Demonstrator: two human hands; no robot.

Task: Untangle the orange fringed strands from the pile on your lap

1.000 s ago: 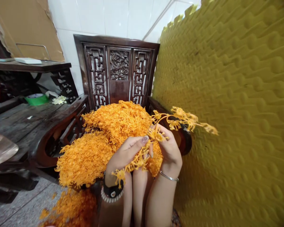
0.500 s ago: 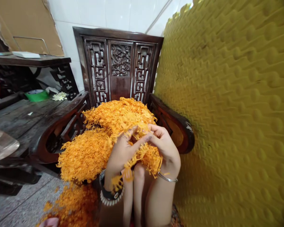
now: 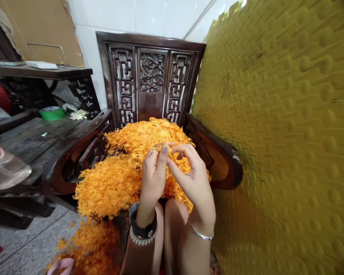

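Note:
Above my knees, my left hand [image 3: 154, 176] is closed in a pinch, thumb raised against the fingers, with thin orange strips showing at its fingertips. Close beside it, my right hand [image 3: 195, 176] pinches at the same orange strips with thumb and forefinger. The fingers partly hide what lies between them. Under and behind both hands spreads a large heap of curly orange strips [image 3: 149, 131], piled on the seat of a carved dark wooden chair [image 3: 150, 105]. More of the heap bulges out at the left front of the seat.
Loose orange strips [image 3: 88, 244] cover the floor at lower left, beside a pink strap-like thing [image 3: 61, 265]. A yellow textured foam mat [image 3: 275, 126] stands along the right. On the left wooden bench [image 3: 25, 133] are green tape [image 3: 53, 113] and a clear bottle [image 3: 10, 170].
A hanging bunch of orange strips that draped over my hands and left wrist is gone from there. My fingers have come together in closer pinches, and the view has shifted slightly.

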